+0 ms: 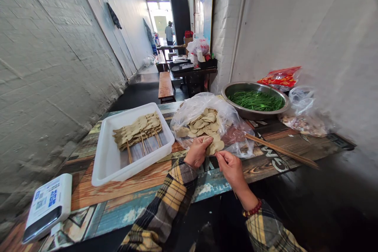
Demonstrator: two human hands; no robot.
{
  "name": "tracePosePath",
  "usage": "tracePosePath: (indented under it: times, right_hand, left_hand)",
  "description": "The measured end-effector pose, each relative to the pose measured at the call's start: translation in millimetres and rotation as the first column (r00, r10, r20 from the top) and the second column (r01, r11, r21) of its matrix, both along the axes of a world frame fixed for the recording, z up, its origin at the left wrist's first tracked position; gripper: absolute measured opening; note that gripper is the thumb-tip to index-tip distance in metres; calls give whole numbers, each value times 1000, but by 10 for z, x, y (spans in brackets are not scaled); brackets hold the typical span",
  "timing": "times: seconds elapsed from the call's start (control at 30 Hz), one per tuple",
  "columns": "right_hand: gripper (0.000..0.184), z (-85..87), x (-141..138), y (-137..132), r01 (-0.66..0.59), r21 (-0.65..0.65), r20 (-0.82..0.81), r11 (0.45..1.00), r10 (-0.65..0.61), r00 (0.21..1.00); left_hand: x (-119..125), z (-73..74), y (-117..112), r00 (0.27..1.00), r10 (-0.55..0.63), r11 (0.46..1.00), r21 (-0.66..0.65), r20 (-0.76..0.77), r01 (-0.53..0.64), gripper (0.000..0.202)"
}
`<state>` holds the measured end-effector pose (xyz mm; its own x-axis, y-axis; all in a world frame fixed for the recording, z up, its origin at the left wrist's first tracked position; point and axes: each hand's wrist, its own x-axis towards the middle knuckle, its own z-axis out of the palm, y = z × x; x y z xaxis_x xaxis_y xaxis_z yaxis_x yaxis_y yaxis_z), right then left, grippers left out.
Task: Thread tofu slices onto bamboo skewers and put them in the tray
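My left hand [198, 152] is closed on a few flat, round beige slices [215, 145], just in front of the open plastic bag. Close to the slices' lower edge, my right hand [231, 167] pinches a thin wooden skewer, mostly hidden by the fingers; a bit of it shows below the wrist. A clear plastic bag [189, 106] holds a heap of similar loose slices [205, 122]. To the left, a white plastic tub [103, 165] contains skewered slices [137, 128] stacked together, their sticks pointing toward me.
Several bare skewers [283, 150] lie at the table's right edge. Behind them are a metal basin [254, 116] of green chives, a red packet [280, 76] and another clear bag [308, 120]. A white device [49, 206] stands front left. A wooden bench [165, 85] is beyond the table.
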<state>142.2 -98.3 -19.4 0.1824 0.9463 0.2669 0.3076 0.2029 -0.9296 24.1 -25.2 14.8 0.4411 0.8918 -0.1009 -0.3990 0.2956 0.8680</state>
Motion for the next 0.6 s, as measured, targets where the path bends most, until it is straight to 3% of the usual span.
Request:
tracePosePath:
  times: [0.1, 0.2, 0.27, 0.37, 0.47, 0.6]
  right_hand:
    - [33, -6, 0, -6, 32, -25, -90, 999, -34, 995]
    - [35, -9, 16, -18, 113, -48, -232, 992, -121, 965]
    - [37, -11, 33, -22, 156, -62, -306, 986, -167, 937]
    - [40, -20, 51, -17, 194, -68, -376, 979, -205, 904]
    - [41, -26, 53, -13, 196, -65, -393, 978, -206, 896]
    - [38, -9, 41, -24, 165, -55, -369, 985, -173, 913]
  left_hand:
    - [-82, 28, 54, 995, 95, 995, -11, 3, -95, 44]
    - [-215, 3, 166, 960, 276, 961, 24, -44, -275, 48]
    - [-294, -42, 249, 912, 391, 919, 114, -122, -379, 42]
    - [-360, -117, 345, 818, 506, 855, 287, -272, -433, 29]
    - [-377, -161, 383, 681, 588, 784, 513, -436, -348, 11]
    - [-378, -175, 356, 513, 617, 711, 703, -596, -38, 9]
